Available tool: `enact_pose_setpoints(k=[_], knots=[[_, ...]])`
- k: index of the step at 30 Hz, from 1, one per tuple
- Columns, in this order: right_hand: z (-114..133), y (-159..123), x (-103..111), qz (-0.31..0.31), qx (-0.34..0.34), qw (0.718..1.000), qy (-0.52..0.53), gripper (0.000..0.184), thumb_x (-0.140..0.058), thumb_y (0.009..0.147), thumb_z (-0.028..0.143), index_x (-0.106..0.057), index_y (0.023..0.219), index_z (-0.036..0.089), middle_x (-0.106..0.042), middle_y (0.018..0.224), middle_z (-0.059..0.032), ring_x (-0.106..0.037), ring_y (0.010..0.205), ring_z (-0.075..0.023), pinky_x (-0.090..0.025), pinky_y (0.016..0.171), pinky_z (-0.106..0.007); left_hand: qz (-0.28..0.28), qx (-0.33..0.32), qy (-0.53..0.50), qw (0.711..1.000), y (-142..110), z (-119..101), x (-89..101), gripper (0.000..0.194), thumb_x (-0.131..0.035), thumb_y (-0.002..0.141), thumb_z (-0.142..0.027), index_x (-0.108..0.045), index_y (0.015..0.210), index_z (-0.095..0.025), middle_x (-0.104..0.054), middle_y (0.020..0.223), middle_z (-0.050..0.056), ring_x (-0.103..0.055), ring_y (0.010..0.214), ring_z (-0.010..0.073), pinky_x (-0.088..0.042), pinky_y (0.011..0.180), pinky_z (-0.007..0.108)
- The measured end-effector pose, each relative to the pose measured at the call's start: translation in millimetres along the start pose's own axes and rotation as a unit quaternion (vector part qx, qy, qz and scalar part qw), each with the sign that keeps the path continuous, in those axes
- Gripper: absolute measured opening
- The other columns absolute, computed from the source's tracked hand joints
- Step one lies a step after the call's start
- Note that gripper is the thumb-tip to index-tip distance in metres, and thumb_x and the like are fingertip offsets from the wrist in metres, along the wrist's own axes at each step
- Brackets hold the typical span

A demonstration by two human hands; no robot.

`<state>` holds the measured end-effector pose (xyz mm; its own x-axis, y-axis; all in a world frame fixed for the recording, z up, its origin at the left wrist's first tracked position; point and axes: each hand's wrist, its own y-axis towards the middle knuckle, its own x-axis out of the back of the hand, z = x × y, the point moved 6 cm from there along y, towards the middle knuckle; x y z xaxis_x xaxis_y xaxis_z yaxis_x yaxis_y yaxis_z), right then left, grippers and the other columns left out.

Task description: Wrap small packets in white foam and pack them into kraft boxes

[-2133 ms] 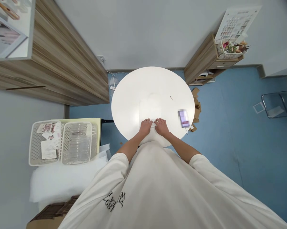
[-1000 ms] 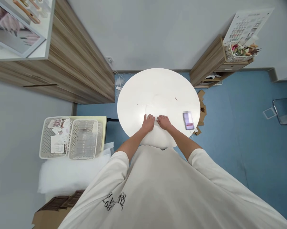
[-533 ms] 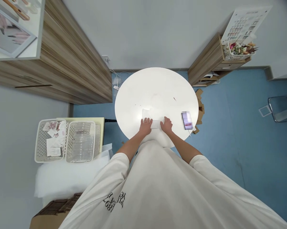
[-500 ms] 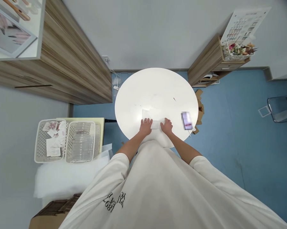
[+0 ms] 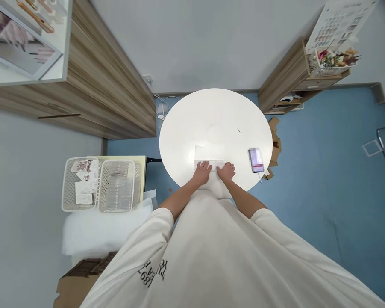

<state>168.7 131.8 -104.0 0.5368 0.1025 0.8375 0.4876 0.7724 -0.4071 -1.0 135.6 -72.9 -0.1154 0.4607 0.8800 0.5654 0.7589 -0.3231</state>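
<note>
On the round white table (image 5: 214, 115), a white wrapping sheet (image 5: 208, 152) lies close to my body. Its near part is folded or rolled into a flat band; whether something is inside is hidden. My left hand (image 5: 202, 172) grips the left part of this band, fingers bent over the top. At the band's right end, my right hand (image 5: 227, 171) holds it with the thumb towards the middle. The two hands are a short gap apart. White material also shows between my forearms, against my shirt.
A phone (image 5: 255, 160) with a cable lies at the table's right. To the left stand white baskets (image 5: 116, 209) of clear plastic pieces and packets, above a pile of white wrapping material (image 5: 105, 231). Cardboard (image 5: 275, 145) lies on the floor by the table's right edge.
The hands came together on the band, moved apart to its two ends, and are now slightly closer again. More of the flat sheet shows beyond the band. The camera view has shifted slightly.
</note>
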Motion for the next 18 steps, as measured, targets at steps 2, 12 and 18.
enact_pose_setpoints(k=[2,12,18], knots=[[0.3,-0.1,-2.8,-0.001,-0.008,1.0,-0.001,0.045,-0.062,0.082,0.046,-0.051,0.116,0.018,-0.053,0.127,-0.0239,-0.047,0.124,-0.042,-0.04,0.1,-0.061,0.007,-0.018,-0.007,1.0,-4.8,-6.2,-1.3,0.067,-0.048,0.084,-0.01,-0.04,0.151,-0.02,-0.036,0.161,0.015,-0.027,0.152,0.0303,-0.013,0.124,0.056],[-3.3,8.8,-10.9,0.087,-0.018,0.996,0.019,0.032,-0.062,0.082,0.033,-0.051,0.11,0.022,-0.065,0.109,-0.0145,-0.063,0.104,-0.0318,-0.048,0.09,-0.047,0.073,-0.028,0.008,0.997,-1.2,-2.5,-7.6,0.072,-0.049,0.084,-0.01,-0.037,0.153,-0.023,-0.034,0.162,0.013,-0.03,0.15,0.031,-0.019,0.121,0.053],[-1.7,6.1,-1.8,0.107,-0.027,0.988,0.108,0.044,-0.063,0.08,0.032,-0.047,0.119,0.023,-0.068,0.098,-0.0067,-0.067,0.09,-0.0233,-0.051,0.08,-0.033,0.081,-0.024,-0.014,0.996,0.7,-2.7,-2.4,0.07,-0.05,0.084,-0.011,-0.039,0.152,-0.023,-0.036,0.161,0.013,-0.033,0.148,0.0307,-0.027,0.118,0.052]])
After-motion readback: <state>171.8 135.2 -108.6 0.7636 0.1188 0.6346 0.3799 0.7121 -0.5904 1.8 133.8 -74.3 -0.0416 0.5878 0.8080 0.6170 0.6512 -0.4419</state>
